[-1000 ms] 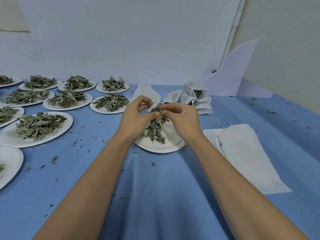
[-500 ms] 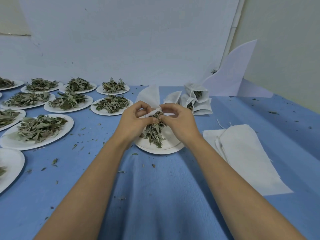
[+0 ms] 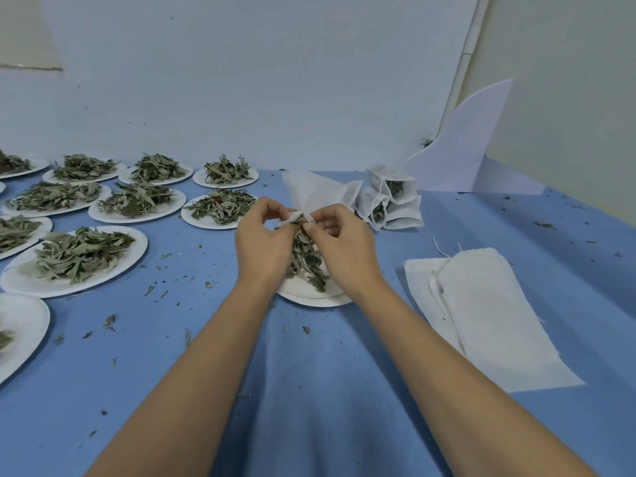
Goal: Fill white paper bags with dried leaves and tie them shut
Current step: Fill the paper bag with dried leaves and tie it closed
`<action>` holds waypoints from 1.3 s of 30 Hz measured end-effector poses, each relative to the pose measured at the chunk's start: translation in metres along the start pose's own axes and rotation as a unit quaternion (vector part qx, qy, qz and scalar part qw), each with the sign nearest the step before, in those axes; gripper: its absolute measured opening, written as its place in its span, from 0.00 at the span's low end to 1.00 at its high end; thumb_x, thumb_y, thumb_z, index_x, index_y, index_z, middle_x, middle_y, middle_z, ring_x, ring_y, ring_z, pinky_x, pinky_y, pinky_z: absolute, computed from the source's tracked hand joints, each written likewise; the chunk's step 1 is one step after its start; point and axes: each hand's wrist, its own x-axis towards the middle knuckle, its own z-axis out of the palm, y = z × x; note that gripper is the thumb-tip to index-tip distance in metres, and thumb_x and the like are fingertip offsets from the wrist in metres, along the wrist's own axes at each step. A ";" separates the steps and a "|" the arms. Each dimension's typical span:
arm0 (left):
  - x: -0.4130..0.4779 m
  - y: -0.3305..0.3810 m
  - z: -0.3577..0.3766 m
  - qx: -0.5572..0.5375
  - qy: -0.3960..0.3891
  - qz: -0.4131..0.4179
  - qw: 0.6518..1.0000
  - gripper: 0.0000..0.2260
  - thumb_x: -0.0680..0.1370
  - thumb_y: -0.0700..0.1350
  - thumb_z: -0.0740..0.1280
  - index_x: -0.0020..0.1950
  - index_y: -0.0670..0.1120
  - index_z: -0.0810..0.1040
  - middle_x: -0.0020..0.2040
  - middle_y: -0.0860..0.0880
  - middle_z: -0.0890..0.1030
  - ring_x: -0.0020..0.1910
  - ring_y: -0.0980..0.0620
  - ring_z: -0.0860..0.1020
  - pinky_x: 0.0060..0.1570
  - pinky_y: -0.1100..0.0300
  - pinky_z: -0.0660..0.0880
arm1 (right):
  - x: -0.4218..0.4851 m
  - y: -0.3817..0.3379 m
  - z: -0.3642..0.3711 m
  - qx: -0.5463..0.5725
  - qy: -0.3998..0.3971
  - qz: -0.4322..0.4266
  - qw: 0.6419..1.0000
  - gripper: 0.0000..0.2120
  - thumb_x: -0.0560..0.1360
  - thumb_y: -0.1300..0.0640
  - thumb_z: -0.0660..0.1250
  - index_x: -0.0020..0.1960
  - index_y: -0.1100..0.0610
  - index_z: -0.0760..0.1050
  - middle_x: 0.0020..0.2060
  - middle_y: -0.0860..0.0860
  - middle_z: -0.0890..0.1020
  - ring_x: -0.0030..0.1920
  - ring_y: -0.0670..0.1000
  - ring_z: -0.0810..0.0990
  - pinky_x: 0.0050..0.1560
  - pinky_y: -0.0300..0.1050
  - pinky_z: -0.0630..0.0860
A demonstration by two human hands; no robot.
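White and flat, the paper bag (image 3: 309, 194) is held over a paper plate (image 3: 316, 299) at the centre of the blue worktop (image 3: 309, 390). Compared with a second ago, the hands are closer together and the bag's body stands taller behind them. The left hand (image 3: 265, 242) curls thumb and fingers on one edge of the mouth; the right hand (image 3: 344, 246) pinches the opposite edge. Fingers hide the mouth, so how far the dried leaves (image 3: 306, 263) are in cannot be told. The bag's long axis runs from 6 to 12 o'clock, closed end at 12; leaves trail toward 6. Filled bags (image 3: 389, 204) lie at 1 o'clock, empty bags (image 3: 488, 304) at 3.
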 end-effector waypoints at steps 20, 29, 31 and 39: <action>-0.002 0.005 0.004 -0.010 0.076 -0.080 0.994 0.12 0.71 0.34 0.67 0.36 0.50 0.71 0.40 0.54 0.80 0.39 0.61 0.79 0.38 0.65 0.74 | -0.003 -0.003 -0.001 0.123 -0.089 0.031 0.988 0.13 0.71 0.71 0.67 0.43 0.53 0.75 0.40 0.49 0.76 0.37 0.43 0.71 0.43 0.35 0.73; 0.004 0.011 -0.003 -0.027 -0.069 -0.103 0.992 0.06 0.73 0.40 0.73 0.40 0.49 0.78 0.40 0.50 0.82 0.39 0.55 0.79 0.43 0.62 0.76 | 0.008 0.010 -0.007 0.096 0.005 0.049 0.994 0.11 0.74 0.67 0.67 0.46 0.51 0.73 0.40 0.49 0.76 0.41 0.45 0.75 0.46 0.38 0.75; 0.006 0.015 -0.007 -0.051 -0.122 -0.124 0.983 0.07 0.75 0.36 0.69 0.41 0.48 0.80 0.37 0.51 0.81 0.38 0.56 0.79 0.44 0.64 0.78 | 0.011 0.011 -0.011 0.096 0.017 0.060 0.993 0.10 0.74 0.67 0.67 0.46 0.52 0.73 0.41 0.51 0.77 0.44 0.48 0.77 0.47 0.40 0.76; 0.001 0.017 -0.015 0.004 -0.211 -0.051 0.976 0.18 0.69 0.35 0.76 0.53 0.52 0.79 0.55 0.55 0.79 0.40 0.61 0.83 0.39 0.73 0.75 | 0.015 0.012 -0.017 0.188 0.016 0.120 0.975 0.04 0.76 0.63 0.67 0.47 0.56 0.75 0.45 0.57 0.81 0.43 0.48 0.81 0.44 0.35 0.78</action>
